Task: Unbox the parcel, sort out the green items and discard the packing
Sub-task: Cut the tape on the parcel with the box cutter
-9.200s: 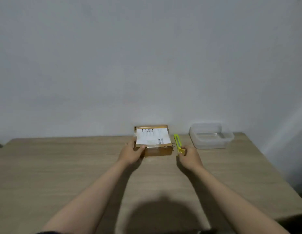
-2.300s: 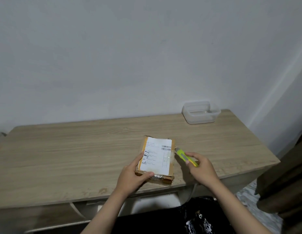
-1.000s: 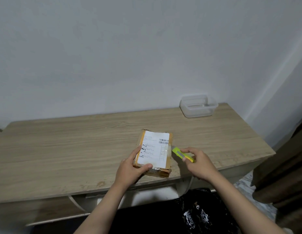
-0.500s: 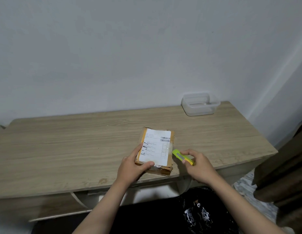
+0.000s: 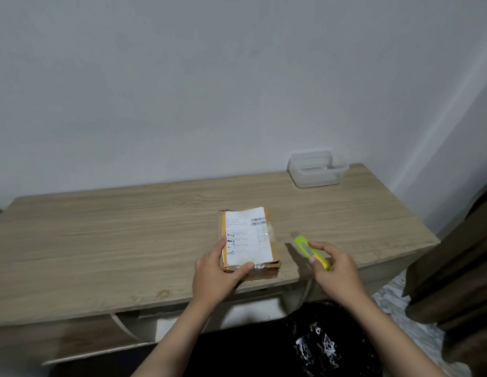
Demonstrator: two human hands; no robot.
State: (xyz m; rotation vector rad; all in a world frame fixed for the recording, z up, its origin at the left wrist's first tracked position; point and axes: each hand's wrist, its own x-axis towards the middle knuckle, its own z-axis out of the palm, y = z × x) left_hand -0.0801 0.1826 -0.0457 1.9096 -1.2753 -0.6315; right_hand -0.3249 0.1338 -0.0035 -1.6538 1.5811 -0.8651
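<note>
A small cardboard parcel (image 5: 260, 240) with a white shipping label and clear tape lies flat near the front edge of the wooden table (image 5: 101, 240). My left hand (image 5: 218, 270) grips its near left corner, thumb on top of the label. My right hand (image 5: 336, 268) holds a lime-green utility knife (image 5: 309, 247) just right of the parcel, its tip pointing up-left and a short way off the parcel's right side. The parcel is sealed, so its contents are hidden.
A clear plastic container (image 5: 317, 170) stands at the table's back right, against the white wall. A black bag with white print (image 5: 326, 346) sits on the floor under my right arm. A brown curtain (image 5: 460, 268) hangs at the right.
The parcel was pulled from the back of the table to the front edge and turned lengthwise. Over the last second my right hand with the knife has drawn slightly away from the parcel's side.
</note>
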